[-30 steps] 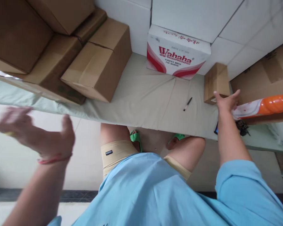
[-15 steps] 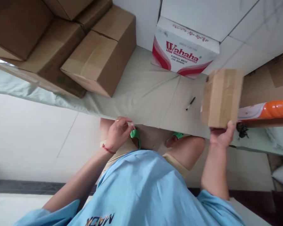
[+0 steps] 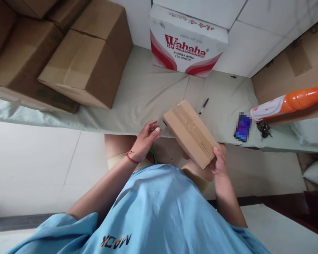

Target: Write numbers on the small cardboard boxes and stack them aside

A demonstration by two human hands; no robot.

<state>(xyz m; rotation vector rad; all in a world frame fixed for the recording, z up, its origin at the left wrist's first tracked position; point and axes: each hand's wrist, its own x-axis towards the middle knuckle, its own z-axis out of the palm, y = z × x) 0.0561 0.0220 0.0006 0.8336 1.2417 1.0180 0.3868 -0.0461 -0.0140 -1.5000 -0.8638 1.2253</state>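
My right hand (image 3: 218, 162) grips the near end of a small taped cardboard box (image 3: 190, 132), held tilted above my knees at the table's front edge. My left hand (image 3: 145, 139) hovers just left of the box with fingers loosely spread, close to its far corner but not clearly touching. A red cord circles my left wrist.
A cloth-covered table (image 3: 148, 95) carries big brown cartons (image 3: 82, 67) at left, a white Wahaha box (image 3: 187, 42) at the back, a black pen (image 3: 203, 106), a phone (image 3: 243, 127), keys (image 3: 263, 127) and an orange-white package (image 3: 291, 102) at right.
My right hand has brought the small box from the right side of the table down and left to in front of me. My left hand has risen toward it.
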